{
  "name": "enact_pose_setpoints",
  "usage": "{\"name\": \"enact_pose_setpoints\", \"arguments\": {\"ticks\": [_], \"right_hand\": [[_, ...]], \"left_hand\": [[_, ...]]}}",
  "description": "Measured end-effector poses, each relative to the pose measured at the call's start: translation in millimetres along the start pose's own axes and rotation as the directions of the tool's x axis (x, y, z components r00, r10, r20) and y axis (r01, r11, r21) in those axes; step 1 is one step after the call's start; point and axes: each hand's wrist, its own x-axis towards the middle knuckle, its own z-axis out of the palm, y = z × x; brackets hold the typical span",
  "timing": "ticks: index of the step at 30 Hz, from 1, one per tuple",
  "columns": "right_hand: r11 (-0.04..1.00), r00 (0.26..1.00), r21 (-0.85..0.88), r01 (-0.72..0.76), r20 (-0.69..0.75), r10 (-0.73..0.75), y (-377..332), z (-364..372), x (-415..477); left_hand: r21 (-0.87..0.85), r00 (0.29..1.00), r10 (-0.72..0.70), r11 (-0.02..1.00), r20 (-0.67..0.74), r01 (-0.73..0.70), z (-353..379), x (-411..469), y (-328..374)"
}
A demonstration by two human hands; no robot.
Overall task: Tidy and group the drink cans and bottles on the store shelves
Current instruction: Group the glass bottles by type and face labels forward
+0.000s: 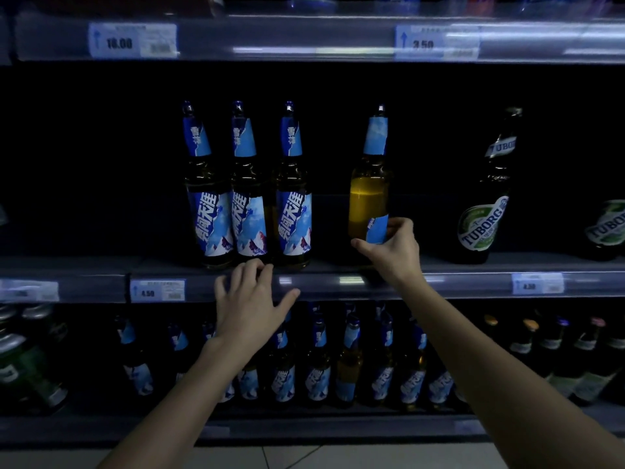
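Three blue-labelled beer bottles (248,198) stand side by side on the middle shelf (101,265). To their right stands a fourth blue-labelled bottle (370,184), turned so its amber glass faces me. My right hand (392,248) grips this bottle low down, thumb and fingers curled around its base. My left hand (252,301) hovers at the shelf's front edge below the three bottles, fingers spread and holding nothing, its fingertips close to the bottle bases.
A green Tuborg bottle (487,204) stands further right, a second one (607,228) at the frame's edge. The lower shelf holds several blue-labelled bottles (318,367), green bottles at left and dark bottles at right. Price tags (157,290) line the shelf rails.
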Motion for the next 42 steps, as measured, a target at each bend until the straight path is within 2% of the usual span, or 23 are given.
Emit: {"name": "enact_pose_setpoints", "arguments": {"ticks": [3,7,9,12,14,15,19,21,27,29,36,42], "right_hand": [[0.998,0.994,0.067,-0.021,0.109,0.014,4.3,-10.9,2.8],[0.998,0.98,0.055,-0.027,0.2,0.016,2.6,-8.5,4.7],[1.0,0.988,0.025,-0.009,0.152,0.005,-0.5,2.0,3.0],[0.996,1.0,-0.091,0.003,-0.004,-0.003,-8.5,15.1,-3.4],[0.996,0.997,-0.083,0.021,-0.067,-0.026,-7.0,18.2,-3.4],[0.998,0.998,-0.055,0.027,-0.062,-0.031,-5.7,18.2,-2.3],[0.996,0.991,0.084,-0.017,0.135,0.006,-8.1,11.8,-2.8],[0.994,0.984,0.109,-0.028,0.177,0.008,-8.5,11.8,-3.5],[0.999,1.0,-0.035,0.014,-0.005,-0.014,-14.2,26.0,-8.5],[0.999,0.999,-0.015,0.034,-0.015,-0.035,-10.2,26.5,-7.2],[0.997,0.977,0.083,0.009,0.212,-0.026,-11.7,9.7,-3.4],[0.991,0.963,0.129,-0.019,0.269,-0.017,-17.0,13.1,-1.5]], "left_hand": [[0.003,1.0,0.002,1.0,0.023,-0.002,-3.7,1.5,0.9],[0.007,0.999,0.005,1.0,0.045,-0.005,-6.5,1.3,2.2],[0.006,0.999,0.005,1.0,0.054,-0.006,-7.7,1.8,2.0],[0.014,0.997,0.0,1.0,0.075,-0.001,-9.2,2.5,2.3],[0.016,0.996,0.0,1.0,0.084,-0.002,-11.2,2.7,2.9],[0.017,0.996,0.001,1.0,0.086,-0.003,-11.7,2.4,3.6],[0.012,0.996,0.007,1.0,0.089,-0.008,-12.1,1.3,4.6],[0.003,0.996,0.007,1.0,0.089,-0.008,-11.2,0.7,4.3],[0.012,0.996,0.008,1.0,0.089,-0.009,-11.4,3.0,4.2],[0.008,0.996,0.001,1.0,0.091,-0.002,-10.8,3.2,5.0],[0.011,0.995,-0.019,1.0,0.099,0.018,-9.6,4.2,7.6],[0.018,0.994,-0.016,1.0,0.107,0.014,-10.1,4.7,7.4]]}}
